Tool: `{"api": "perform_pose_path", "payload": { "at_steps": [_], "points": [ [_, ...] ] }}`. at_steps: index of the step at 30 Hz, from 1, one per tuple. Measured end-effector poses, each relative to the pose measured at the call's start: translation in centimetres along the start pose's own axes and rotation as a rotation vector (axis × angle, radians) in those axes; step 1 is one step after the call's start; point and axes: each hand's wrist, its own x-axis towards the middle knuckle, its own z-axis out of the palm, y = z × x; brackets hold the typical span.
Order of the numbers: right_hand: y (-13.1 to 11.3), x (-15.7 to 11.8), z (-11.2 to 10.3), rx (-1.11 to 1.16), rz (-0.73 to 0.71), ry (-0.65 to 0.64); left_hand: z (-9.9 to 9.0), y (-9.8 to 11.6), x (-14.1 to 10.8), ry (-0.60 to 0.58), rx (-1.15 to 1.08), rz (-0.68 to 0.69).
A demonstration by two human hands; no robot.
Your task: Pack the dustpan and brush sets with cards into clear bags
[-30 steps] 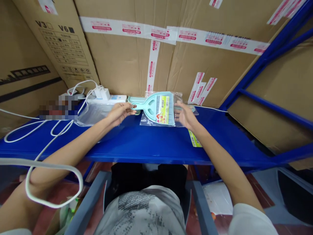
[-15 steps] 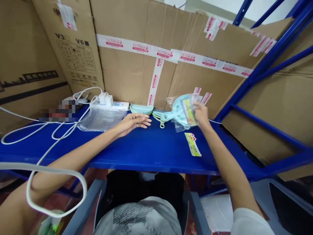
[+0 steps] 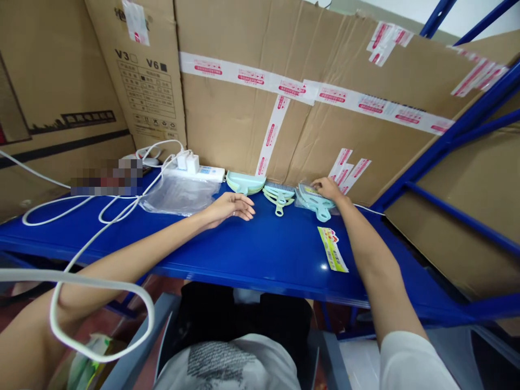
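My right hand (image 3: pixel 328 188) is at the far edge of a mint-green dustpan and brush set (image 3: pixel 320 207) in a clear bag, fingers bent onto it. The set lies at the back of the blue table, handle towards me, seemingly on another bagged set. My left hand (image 3: pixel 231 209) hovers over the table, holding nothing, its fingers loosely stretched and apart. Just beyond it sits a stack of pale green dustpans (image 3: pixel 245 184). Several small brushes (image 3: pixel 279 196) are stacked between the dustpans and the bagged set. Nearer me lies a yellow-green printed card (image 3: pixel 333 250).
Clear plastic bags (image 3: pixel 179 196) lie flat on the left, before a white power strip (image 3: pixel 212 173) with plugged-in chargers. White cables (image 3: pixel 101 238) loop across the left side and over my left forearm. A cardboard wall (image 3: pixel 244 119) backs the blue table (image 3: pixel 260 254); blue frame bars (image 3: pixel 455 216) stand right.
My right hand has lowered the bagged dustpan set from above the table onto its back part, turning the handle towards me. My left hand has stayed nearly in place. The view has shifted slightly.
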Motion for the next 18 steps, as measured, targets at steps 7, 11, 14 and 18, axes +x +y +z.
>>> {"api": "perform_pose_path", "payload": {
  "at_steps": [7,11,14,18],
  "points": [
    [-3.2,-5.3,-3.0,-0.23,0.0,0.117,-0.1,0.4,-0.3,0.036,0.035,-0.009],
    [-5.6,-11.6,-4.0,-0.364,-0.1,-0.066,-0.2,0.0,-0.4,0.0,0.094,0.018],
    [-6.5,-14.3,-3.2,-0.347,-0.186,-0.125,0.0,-0.5,-0.4,-0.032,0.143,0.017],
    [-5.8,-14.0,-1.9,-0.251,-0.196,-0.109,0.0,-0.4,-0.5,-0.01,0.235,0.056]
  ]
}}
